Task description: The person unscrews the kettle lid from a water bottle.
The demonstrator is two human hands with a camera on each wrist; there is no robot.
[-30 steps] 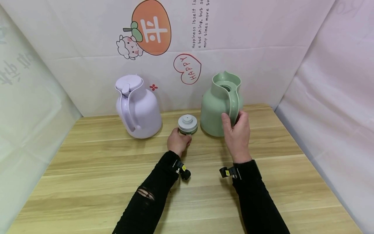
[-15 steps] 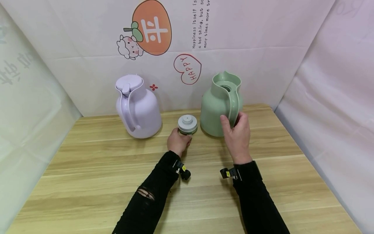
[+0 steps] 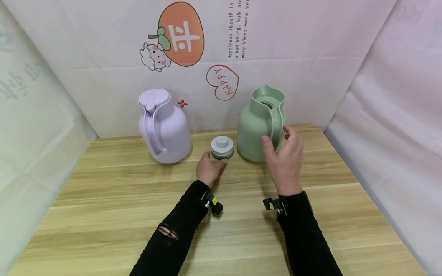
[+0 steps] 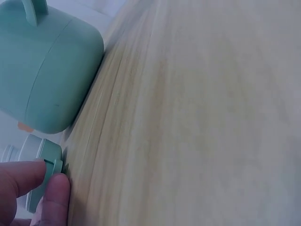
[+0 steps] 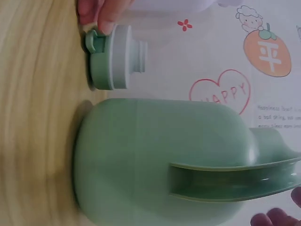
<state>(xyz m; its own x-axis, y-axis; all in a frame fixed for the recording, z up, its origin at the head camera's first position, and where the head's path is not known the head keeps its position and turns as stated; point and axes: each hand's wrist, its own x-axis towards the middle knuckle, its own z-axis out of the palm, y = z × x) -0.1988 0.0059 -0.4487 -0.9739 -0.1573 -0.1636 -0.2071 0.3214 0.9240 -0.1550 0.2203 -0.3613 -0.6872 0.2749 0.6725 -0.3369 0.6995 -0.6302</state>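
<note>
While L fingers (image 4: 23, 176) pinch rnd lid (image 3: 222, 146), smooth grn jug (image 3: 254, 132) stands nr.

I take this for a small staged recording booth. On my feed a wood-grain table (image 3: 103, 207) stands against a white backdrop (image 3: 304, 46) printed with a cartoon fruit (image 3: 176, 50) and a heart (image 3: 217, 82), and pale cloth (image 3: 397, 115) closes both sides. A small camera (image 3: 216, 207) sits at each wrist. The green jug (image 3: 253, 132) and lavender jug (image 3: 177, 132) look like household ware; I can't tell what room lies beyond.
</note>
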